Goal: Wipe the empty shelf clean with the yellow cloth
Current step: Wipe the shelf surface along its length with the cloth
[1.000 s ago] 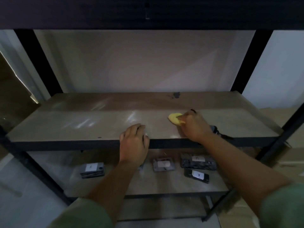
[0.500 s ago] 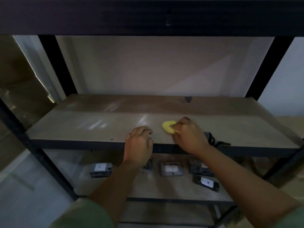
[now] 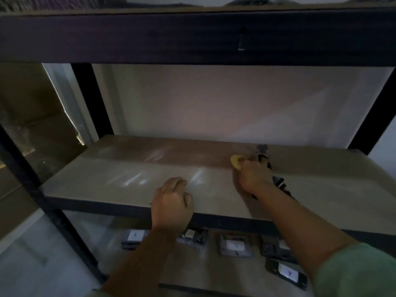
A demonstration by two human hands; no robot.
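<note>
- yellow cloth (image 3: 235, 162) is bunched up small under the right hand (image 3: 254, 175), right of centre in the frame, toward the back of the shelf (image 3: 120, 176); fingers curled over it, pressing it onto the board
- main worry I'd guess: the wad is so small that bare knuckles end up doing the wiping and streaks get left; the pale smears at centre-left look untouched
- dark strap-like thing (image 3: 278, 183) lies just behind that wrist; a sweep back to the right could snag or drag it
- left hand (image 3: 171, 202) rests on the front edge with fingers loosely curled, gripping nothing as far as I can see; it's parked in the way of a leftward pass
- plenty of bare board toward the left of the frame; black uprights (image 3: 92, 99) and back wall box in the corners; labelled items (image 3: 234, 245) sit on the lower shelf, well out of it
</note>
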